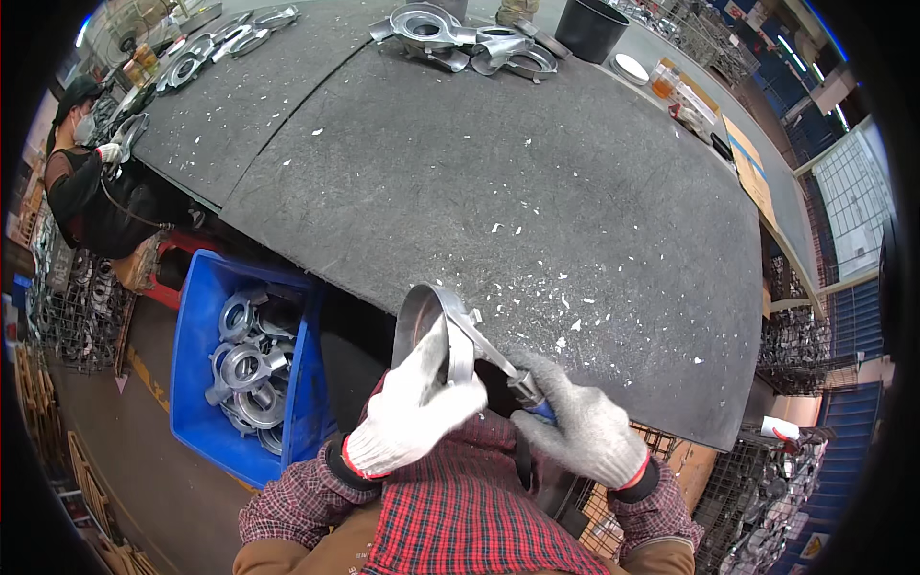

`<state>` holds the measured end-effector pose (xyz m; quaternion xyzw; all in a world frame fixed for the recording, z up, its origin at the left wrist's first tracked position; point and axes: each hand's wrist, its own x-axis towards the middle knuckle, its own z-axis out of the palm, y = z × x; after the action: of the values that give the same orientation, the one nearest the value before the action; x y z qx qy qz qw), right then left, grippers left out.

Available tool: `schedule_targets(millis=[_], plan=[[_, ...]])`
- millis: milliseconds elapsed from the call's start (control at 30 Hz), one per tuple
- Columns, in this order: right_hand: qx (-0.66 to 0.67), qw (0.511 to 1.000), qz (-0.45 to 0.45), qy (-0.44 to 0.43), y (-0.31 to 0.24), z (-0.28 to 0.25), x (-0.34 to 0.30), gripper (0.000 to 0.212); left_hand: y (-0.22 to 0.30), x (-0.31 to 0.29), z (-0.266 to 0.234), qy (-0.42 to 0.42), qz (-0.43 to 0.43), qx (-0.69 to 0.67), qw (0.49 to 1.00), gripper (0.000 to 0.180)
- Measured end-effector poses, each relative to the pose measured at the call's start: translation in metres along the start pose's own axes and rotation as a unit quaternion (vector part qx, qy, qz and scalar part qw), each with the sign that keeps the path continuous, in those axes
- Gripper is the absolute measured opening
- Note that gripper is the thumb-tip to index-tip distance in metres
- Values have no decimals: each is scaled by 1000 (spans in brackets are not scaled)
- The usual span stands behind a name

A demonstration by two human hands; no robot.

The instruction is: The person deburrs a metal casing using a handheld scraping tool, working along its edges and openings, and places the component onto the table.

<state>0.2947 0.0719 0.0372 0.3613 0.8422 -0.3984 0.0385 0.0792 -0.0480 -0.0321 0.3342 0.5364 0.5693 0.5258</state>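
Observation:
My left hand (417, 412), in a white knit glove, grips a round silver metal casting (422, 311) with a raised rim, at the table's near edge. The fingers reach into its ring. My right hand (580, 422), in a greyish, soiled glove, is closed around a blue-handled hand tool (541, 410) with a long narrow metal blade. The blade's far end lies against the rim of the casting. Whether it is a file or a scraper I cannot make out.
Metal shavings (575, 326) litter the dark table (383, 192). A blue bin (307, 383) of similar castings stands at the left. More castings (426, 29) and a black bucket (592, 29) are at the far side. A masked co-worker (81, 182) handles a part at the left.

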Motion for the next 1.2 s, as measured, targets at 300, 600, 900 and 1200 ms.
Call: schedule_targets(millis=[300, 600, 900, 1200], plan=[[-125, 987, -55, -83, -22, -21, 9, 76, 23, -2, -35, -92, 0, 120, 988, 28], [-208, 973, -102, -2, -18, -7, 3, 72, 31, -5, -39, -72, -98, -4, 993, 29], [-196, 974, -107, 20, -11, -5, -2, 75, 43, -9, -37, -68, -119, 22, 990, 29], [124, 966, -125, -191, 12, -12, 3, 71, 43, -12, -34, -103, 132, 270, 948, 32]])
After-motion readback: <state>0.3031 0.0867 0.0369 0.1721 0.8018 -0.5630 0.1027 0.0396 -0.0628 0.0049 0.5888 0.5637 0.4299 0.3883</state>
